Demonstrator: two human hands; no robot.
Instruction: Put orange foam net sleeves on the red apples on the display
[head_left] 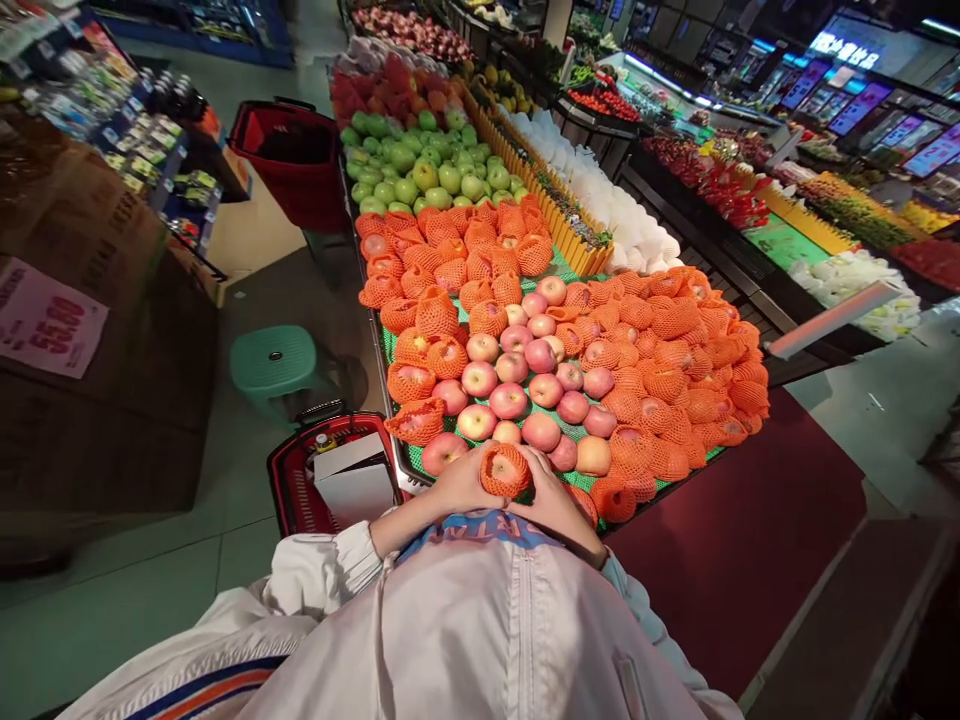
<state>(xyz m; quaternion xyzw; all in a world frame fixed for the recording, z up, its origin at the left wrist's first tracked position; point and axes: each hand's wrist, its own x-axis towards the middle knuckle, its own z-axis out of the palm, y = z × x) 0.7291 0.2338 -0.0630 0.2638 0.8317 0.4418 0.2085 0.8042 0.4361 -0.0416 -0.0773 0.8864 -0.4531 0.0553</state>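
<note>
Close to my body, at the front edge of the display, I hold an apple in an orange foam net (505, 469) between both hands. My left hand (463, 482) wraps its left side and my right hand (551, 490) wraps its right side. The fruit's bare end shows through the net's opening. Just beyond my fingers lie several bare red apples (508, 401) on a green mat (576, 432). Netted apples (667, 370) are piled to the right, and more netted apples (450, 250) sit in rows at the far left.
Green apples (420, 165) fill the display farther back, beside a yellow picket divider (555, 200). On the left floor stand a green stool (274, 360), a red basket (281, 475) with a white box (352, 480), and another red basket (289, 160). A cardboard box stack (105, 420) stands far left.
</note>
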